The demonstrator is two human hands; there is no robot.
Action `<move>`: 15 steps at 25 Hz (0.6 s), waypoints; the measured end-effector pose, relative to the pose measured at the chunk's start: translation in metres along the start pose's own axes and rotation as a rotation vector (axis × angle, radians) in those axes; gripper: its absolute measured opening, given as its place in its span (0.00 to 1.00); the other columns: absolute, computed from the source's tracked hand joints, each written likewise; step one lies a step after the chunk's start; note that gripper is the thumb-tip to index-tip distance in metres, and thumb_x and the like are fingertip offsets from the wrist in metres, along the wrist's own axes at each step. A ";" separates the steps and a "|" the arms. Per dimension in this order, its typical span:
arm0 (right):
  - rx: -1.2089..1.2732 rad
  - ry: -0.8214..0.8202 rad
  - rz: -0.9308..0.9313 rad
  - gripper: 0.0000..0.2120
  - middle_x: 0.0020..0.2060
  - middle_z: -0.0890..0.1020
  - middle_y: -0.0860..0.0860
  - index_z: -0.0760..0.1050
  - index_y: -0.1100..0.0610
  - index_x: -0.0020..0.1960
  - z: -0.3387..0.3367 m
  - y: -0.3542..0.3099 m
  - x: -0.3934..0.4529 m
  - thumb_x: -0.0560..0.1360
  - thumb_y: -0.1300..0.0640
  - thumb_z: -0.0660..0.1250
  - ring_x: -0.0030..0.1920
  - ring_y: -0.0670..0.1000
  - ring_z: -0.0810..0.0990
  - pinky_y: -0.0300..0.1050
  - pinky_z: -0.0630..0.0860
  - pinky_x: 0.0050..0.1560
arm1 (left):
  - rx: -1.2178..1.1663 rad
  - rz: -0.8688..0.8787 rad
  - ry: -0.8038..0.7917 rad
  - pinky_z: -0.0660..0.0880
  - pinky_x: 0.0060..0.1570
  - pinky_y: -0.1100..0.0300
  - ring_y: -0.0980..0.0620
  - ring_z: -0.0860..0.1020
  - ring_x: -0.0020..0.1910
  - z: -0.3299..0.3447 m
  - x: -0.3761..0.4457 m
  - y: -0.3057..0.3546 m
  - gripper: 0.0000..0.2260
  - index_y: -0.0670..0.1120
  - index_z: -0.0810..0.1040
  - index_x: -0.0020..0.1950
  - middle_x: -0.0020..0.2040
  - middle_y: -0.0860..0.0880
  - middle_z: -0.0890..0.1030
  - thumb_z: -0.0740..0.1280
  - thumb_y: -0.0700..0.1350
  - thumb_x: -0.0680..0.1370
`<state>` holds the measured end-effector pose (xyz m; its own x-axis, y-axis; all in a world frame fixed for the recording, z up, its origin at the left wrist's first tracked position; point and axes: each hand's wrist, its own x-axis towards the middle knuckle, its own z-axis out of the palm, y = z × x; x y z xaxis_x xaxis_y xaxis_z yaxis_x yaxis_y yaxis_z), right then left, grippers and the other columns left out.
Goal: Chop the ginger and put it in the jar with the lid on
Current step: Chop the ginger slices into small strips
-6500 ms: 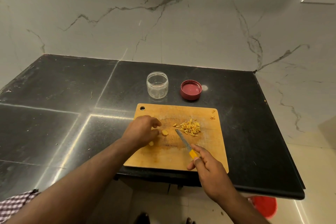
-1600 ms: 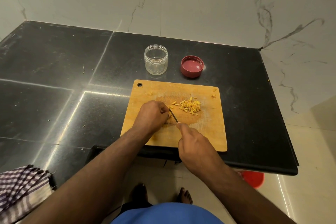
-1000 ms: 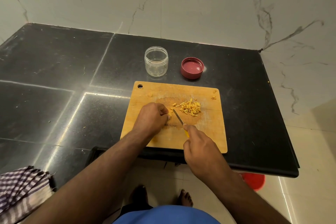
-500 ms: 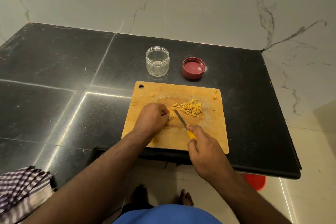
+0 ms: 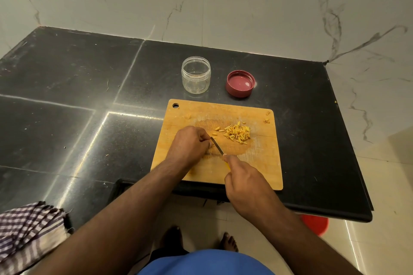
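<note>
The chopped ginger (image 5: pixel 237 133) lies in a loose heap of thin yellow slivers on the far right part of the wooden cutting board (image 5: pixel 263 163), with a few stray bits just left of the heap and a couple more near the board's far right corner. The left hand (image 5: pixel 190 144) rests on the middle of the board with its fingers curled down over something (the piece under them is hidden, so what it holds cannot be told). Right beside those fingers the blade of a knife (image 5: pixel 216 145) slants down to the board, its tip touching or nearly touching the left hand's knuckles. The right hand (image 5: pixel 245 179) is clenched around the knife's handle, a sliver of yellow showing by the thumb, and it sits over the board's near edge.

Beyond the board, on the black tabletop (image 5: pixel 67 96), the clear jar (image 5: pixel 196 75) stands upright and open, with no ginger inside it. Its red lid (image 5: pixel 240 83) lies upturned just to the right of the jar, apart from it. A checked cloth (image 5: pixel 29 232) hangs at the near left edge of the tabletop. Under the tabletop's right end a red round object (image 5: pixel 315 224) sits on the pale floor.
</note>
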<state>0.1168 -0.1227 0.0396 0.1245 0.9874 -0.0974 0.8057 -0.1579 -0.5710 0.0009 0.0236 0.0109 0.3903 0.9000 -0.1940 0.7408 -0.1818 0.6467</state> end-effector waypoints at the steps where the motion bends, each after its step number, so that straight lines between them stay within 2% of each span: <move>1: 0.000 -0.005 0.004 0.20 0.48 0.76 0.48 0.64 0.52 0.72 -0.001 0.001 -0.005 0.81 0.58 0.54 0.41 0.47 0.75 0.41 0.70 0.40 | -0.002 -0.002 0.001 0.67 0.34 0.69 0.58 0.77 0.44 0.000 0.000 0.000 0.06 0.49 0.85 0.52 0.48 0.54 0.84 0.71 0.45 0.77; 5: -0.095 0.012 -0.023 0.19 0.57 0.77 0.50 0.65 0.55 0.72 -0.007 -0.001 -0.022 0.81 0.59 0.53 0.49 0.49 0.77 0.42 0.74 0.47 | 0.010 -0.002 0.002 0.68 0.35 0.69 0.58 0.77 0.44 0.000 0.000 -0.001 0.07 0.49 0.85 0.54 0.48 0.54 0.83 0.71 0.45 0.77; 7: -0.043 0.069 0.006 0.19 0.56 0.78 0.48 0.65 0.52 0.72 -0.009 -0.001 -0.021 0.81 0.58 0.54 0.47 0.46 0.77 0.36 0.73 0.43 | 0.023 0.003 0.000 0.69 0.36 0.67 0.58 0.77 0.46 0.000 0.000 -0.001 0.08 0.48 0.85 0.56 0.51 0.52 0.83 0.71 0.45 0.78; 9: 0.033 0.080 0.053 0.19 0.52 0.78 0.47 0.65 0.51 0.72 -0.011 -0.001 -0.018 0.82 0.57 0.55 0.43 0.44 0.75 0.31 0.66 0.37 | 0.030 0.008 -0.008 0.68 0.37 0.68 0.58 0.76 0.46 -0.001 0.000 -0.001 0.09 0.48 0.84 0.58 0.53 0.52 0.84 0.71 0.45 0.78; 12: 0.076 0.085 0.038 0.19 0.47 0.77 0.46 0.66 0.52 0.72 -0.011 0.002 -0.014 0.81 0.59 0.56 0.38 0.42 0.73 0.31 0.63 0.34 | 0.022 -0.001 -0.003 0.66 0.35 0.71 0.59 0.76 0.45 0.000 0.000 -0.002 0.10 0.48 0.84 0.58 0.53 0.52 0.84 0.71 0.45 0.78; 15: 0.087 0.041 0.016 0.19 0.47 0.74 0.44 0.65 0.51 0.72 -0.008 -0.002 -0.010 0.82 0.58 0.55 0.37 0.39 0.70 0.31 0.63 0.34 | 0.018 -0.009 0.001 0.65 0.33 0.71 0.60 0.75 0.42 0.000 0.000 -0.002 0.09 0.49 0.84 0.57 0.51 0.52 0.84 0.71 0.45 0.78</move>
<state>0.1187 -0.1320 0.0486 0.1622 0.9839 -0.0748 0.7499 -0.1722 -0.6387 -0.0002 0.0236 0.0094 0.3829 0.9021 -0.1990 0.7538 -0.1805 0.6319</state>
